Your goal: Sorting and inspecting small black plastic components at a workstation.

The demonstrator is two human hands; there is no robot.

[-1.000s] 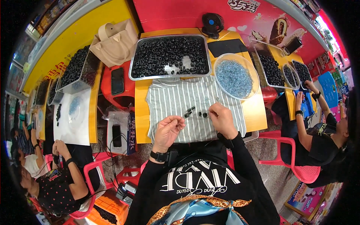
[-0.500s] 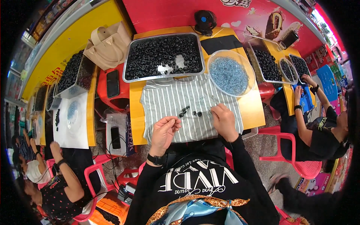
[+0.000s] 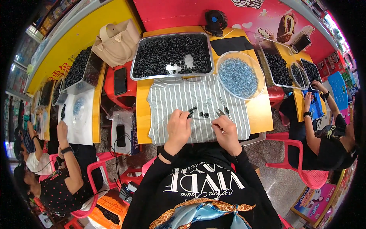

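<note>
My left hand (image 3: 178, 128) reaches over the striped grey cloth (image 3: 164, 103), fingers closed, with the tips at a small cluster of black ring-like pieces (image 3: 192, 111). Whether one is pinched between them is hidden. Two more loose black rings (image 3: 206, 115) lie just right of those fingertips. My right hand (image 3: 225, 131) is closed around pointed metal tweezers (image 3: 220, 112), their tips just past the fingers. A thin tool with a black end (image 3: 227, 110) rests on the cloth beyond them.
Behind the cloth are a clear tray of black rings (image 3: 210, 72) and a round tub of small bluish pieces (image 3: 263, 78). A fan (image 3: 215, 23), phone (image 3: 120, 81) and beige bag (image 3: 118, 45) are near. People work at tables on both sides.
My left hand has moved forward and right to the black pieces. My right hand has drawn back slightly, uncovering the thin tool's black end. The view has shifted a little.
</note>
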